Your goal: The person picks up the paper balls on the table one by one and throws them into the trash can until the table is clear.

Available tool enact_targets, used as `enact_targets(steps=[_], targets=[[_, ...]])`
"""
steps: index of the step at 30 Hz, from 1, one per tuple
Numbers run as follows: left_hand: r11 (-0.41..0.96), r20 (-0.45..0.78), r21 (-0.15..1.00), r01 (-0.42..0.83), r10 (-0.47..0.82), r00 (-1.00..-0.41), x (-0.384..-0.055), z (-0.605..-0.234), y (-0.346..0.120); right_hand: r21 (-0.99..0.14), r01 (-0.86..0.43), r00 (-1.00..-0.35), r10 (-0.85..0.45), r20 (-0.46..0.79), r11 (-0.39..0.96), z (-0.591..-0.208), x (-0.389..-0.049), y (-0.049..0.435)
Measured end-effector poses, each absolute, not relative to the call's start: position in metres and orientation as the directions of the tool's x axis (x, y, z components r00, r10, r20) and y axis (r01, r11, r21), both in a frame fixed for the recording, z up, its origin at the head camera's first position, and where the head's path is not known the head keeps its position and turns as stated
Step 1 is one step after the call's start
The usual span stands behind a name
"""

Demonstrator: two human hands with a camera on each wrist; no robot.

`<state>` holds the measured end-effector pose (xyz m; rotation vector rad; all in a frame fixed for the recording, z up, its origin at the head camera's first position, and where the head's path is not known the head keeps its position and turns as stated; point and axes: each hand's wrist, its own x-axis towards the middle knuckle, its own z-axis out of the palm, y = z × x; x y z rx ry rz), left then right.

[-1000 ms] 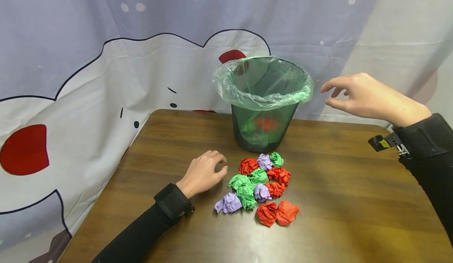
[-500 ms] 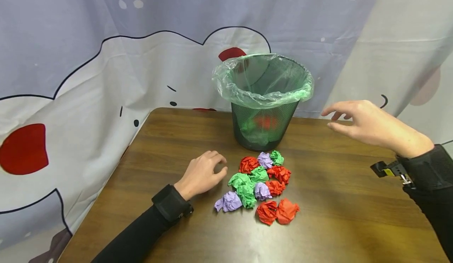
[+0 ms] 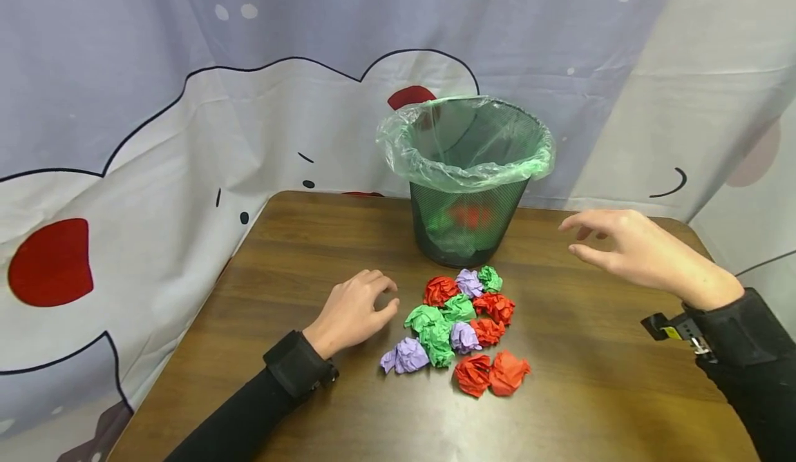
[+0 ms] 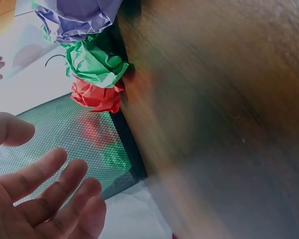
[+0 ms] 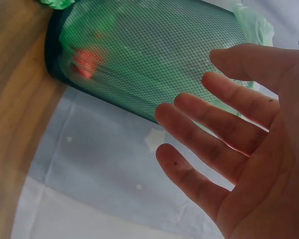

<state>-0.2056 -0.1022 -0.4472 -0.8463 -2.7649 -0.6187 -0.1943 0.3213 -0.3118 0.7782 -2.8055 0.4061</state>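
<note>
My left hand (image 3: 353, 313) is low over the table, just left of a cluster of crumpled paper balls, with relaxed fingers and nothing held. Nearest to it are a green paper ball (image 3: 425, 318) and a purple paper ball (image 3: 405, 356). My right hand (image 3: 640, 251) hovers over the right side, fingers loosely bent and holding nothing, as the right wrist view also shows. Several red, green and purple balls lie together, with a red paper ball (image 3: 508, 373) at the near right. Behind them stands a black mesh wastebasket (image 3: 429, 217) lined with a clear greenish bag (image 3: 460, 177).
Red and green paper shows through the basket's mesh. The brown wooden table (image 3: 597, 379) ends at the back against a patterned curtain (image 3: 186, 137), which also hangs along the left side.
My right hand has come down from beside the basket's rim to lower over the table. My left hand has stayed nearly in place, and the paper balls have not moved.
</note>
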Motion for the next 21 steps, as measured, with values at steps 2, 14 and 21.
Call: enact_targets(steps=[2, 14, 21], targets=[[0.754, 0.284, 0.332, 0.567, 0.494, -0.822, -0.204, -0.446, -0.102, -0.22, -0.516, -0.85, -0.462, 0.253, 0.828, -0.318, -0.193, 0.322], [0.721, 0.128, 0.271, 0.637, 0.629, -0.767, -0.187, -0.438, -0.094, -0.236, -0.505, -0.861, -0.466, 0.203, 0.83, -0.347, -0.188, 0.326], [0.697, 0.029, 0.262, 0.668, 0.686, -0.727, -0.181, -0.439, -0.091, -0.273, -0.473, -0.881, -0.442, 0.17, 0.837, -0.357, -0.184, 0.329]])
